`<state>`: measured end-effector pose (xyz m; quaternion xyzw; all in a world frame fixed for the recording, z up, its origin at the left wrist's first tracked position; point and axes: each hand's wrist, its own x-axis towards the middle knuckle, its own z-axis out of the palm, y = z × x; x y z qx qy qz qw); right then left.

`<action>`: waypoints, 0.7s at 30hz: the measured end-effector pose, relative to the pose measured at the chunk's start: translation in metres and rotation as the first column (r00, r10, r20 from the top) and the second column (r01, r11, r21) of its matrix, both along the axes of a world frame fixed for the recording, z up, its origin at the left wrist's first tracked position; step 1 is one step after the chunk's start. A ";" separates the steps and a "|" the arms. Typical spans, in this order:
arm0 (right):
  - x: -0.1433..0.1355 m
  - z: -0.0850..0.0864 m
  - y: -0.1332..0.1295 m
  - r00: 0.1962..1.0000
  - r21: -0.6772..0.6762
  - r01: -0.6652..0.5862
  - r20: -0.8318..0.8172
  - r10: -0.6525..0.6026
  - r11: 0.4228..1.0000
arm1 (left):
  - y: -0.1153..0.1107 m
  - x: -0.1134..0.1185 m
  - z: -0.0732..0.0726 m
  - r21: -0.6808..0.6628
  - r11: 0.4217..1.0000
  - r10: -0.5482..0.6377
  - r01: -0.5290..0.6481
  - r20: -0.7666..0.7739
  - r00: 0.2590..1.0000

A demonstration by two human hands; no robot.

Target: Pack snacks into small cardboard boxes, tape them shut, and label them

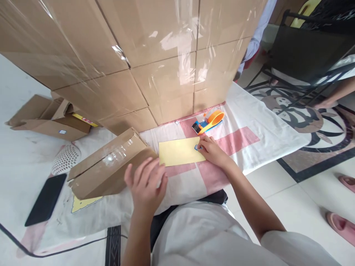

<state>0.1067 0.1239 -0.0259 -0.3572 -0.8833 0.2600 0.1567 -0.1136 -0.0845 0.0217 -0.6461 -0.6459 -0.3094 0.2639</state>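
A flat yellow card (177, 151) lies on the cloth in front of me. My right hand (212, 150) rests over its right end, fingers curled and thumb pressed in at a small blue-and-white piece (196, 147). Whether that piece is a loose sticker or a print on the card I cannot tell. Fingers apart and holding nothing, my left hand (146, 181) hovers by the card's lower left corner and the near side of a taped carton (111, 162). Just behind the card stands an orange tape dispenser (213, 120) with a blue base.
Stacked cartons (166, 77) under clear film wall off the back. At left are an open box (50, 118), a white perforated object (66, 159), a black phone-like slab (46, 199) and a cable (69, 241). A chair (302, 48) and another person's arm (338, 92) are at right.
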 end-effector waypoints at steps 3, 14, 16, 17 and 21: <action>0.002 -0.002 0.001 1.000 0.041 -0.021 -0.021 0.022 0.999 | 0.015 0.026 -0.008 -0.062 0.987 -0.148 0.149 0.019 0.989; 0.000 -0.009 0.000 1.000 0.054 0.025 0.010 -0.026 0.998 | 0.108 0.024 -0.046 -0.611 0.706 -0.460 0.358 -0.012 0.888; 0.002 -0.008 0.000 0.999 0.027 0.032 -0.010 -0.032 0.999 | 0.116 0.024 -0.053 -0.625 0.681 -0.484 0.381 0.006 0.875; 0.002 -0.007 0.000 0.999 0.010 0.033 -0.025 -0.033 0.999 | 0.118 0.024 -0.057 -0.629 0.673 -0.489 0.389 0.016 0.872; 0.002 -0.004 0.000 0.996 -0.046 0.035 -0.077 -0.038 0.998 | 0.117 0.022 -0.065 -0.610 0.675 -0.495 0.416 0.044 0.868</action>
